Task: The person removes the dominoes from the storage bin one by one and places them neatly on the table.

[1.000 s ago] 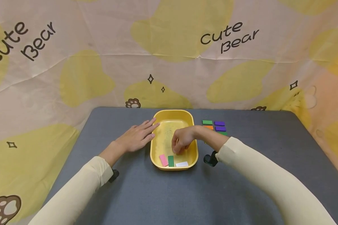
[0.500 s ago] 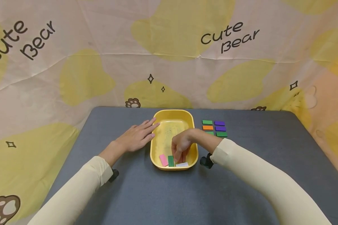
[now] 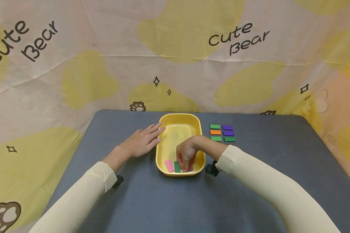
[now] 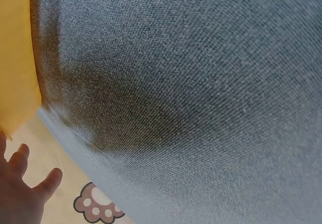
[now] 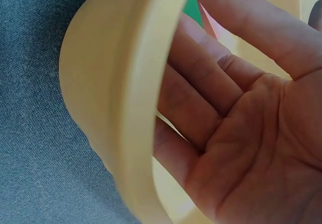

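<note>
A yellow basin (image 3: 180, 118) stands on the grey table. Spread fingers of my left hand (image 3: 140, 141) rest on its left rim; in the left wrist view, that hand (image 4: 25, 189) shows partly beside the basin wall (image 4: 17, 48). My right hand (image 3: 188, 152) reaches down inside, thumb and fingers pinching at a white tile (image 3: 192, 172) by the near wall and covering most of it. Left of it lie a dark green tile (image 3: 177, 167) and a pink tile (image 3: 169, 165). In the right wrist view, the near rim hides the fingertips of my right hand (image 5: 236, 118).
Right of the basin, several tiles lie in two columns: light green (image 3: 215, 126), orange (image 3: 215, 132), purple (image 3: 227, 127) and dark green (image 3: 229, 139). A printed cloth (image 3: 175, 42) hangs behind the table's far edge.
My right hand has moved down and toward the near wall, from the basin's middle onto the white tile, now mostly covered. The left hand has stayed still.
</note>
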`<state>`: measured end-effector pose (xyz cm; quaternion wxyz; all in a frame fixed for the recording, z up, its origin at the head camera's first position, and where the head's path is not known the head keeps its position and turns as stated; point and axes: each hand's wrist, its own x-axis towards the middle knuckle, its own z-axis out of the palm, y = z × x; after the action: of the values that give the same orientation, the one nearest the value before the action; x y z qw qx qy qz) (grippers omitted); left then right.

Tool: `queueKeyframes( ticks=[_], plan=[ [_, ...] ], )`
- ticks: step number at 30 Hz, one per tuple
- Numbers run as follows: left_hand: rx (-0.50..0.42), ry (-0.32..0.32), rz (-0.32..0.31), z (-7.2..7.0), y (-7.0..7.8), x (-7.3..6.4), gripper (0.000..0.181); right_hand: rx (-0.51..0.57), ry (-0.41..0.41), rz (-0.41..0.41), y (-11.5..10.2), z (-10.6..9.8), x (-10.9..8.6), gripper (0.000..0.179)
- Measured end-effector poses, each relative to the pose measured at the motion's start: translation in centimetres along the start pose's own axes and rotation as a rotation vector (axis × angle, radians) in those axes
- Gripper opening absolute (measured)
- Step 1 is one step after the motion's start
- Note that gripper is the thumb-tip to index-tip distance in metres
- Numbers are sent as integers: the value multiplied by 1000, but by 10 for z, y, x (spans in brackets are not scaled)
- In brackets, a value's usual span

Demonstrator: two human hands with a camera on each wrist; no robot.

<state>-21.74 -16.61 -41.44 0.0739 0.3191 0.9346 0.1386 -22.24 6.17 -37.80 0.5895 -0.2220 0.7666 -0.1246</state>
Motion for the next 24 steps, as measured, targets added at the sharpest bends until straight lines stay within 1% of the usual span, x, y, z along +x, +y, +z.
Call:
queueKeyframes(
  ticks=[4,11,19,24],
  plan=[
    [-1,1,-1,0,0,0,54,-47,11,6,-1,0,0,9],
    [6,1,6,-1,1,0,54,-77,42,-5,-5,1,-4,7],
    [-4,10,10,-1,1,-1,54,-99,127,-33,-8,-7,-16,6],
    [1,15,12,0,0,-1,54,-133,184,-49,-7,-13,-26,6]
  ],
)
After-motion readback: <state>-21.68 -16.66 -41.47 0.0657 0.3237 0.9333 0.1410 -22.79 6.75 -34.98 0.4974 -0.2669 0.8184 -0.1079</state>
